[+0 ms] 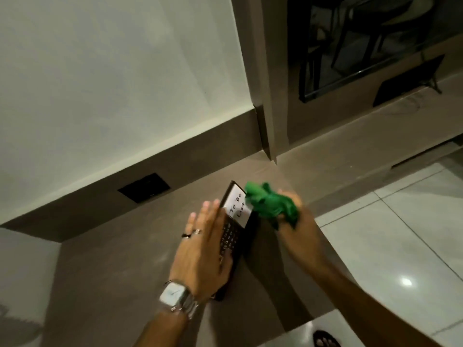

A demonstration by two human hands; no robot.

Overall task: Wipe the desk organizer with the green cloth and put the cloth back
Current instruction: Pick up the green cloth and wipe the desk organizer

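Observation:
The desk organizer (231, 236) is a black mesh holder standing on the brown desk (112, 259), with a white note reading "To Do List" (236, 205) on it. My left hand (203, 249), with rings and a silver watch at the wrist, lies flat along the organizer's left side and steadies it. My right hand (298, 221) grips the bunched green cloth (269, 205), which touches the note's right edge at the organizer's far end.
A black socket plate (144, 187) sits in the brown upstand behind the desk. A dark glass-fronted unit (363, 46) stands at the back right. White floor tiles (400, 234) lie right of the desk edge, with a sandalled foot (324, 339) below.

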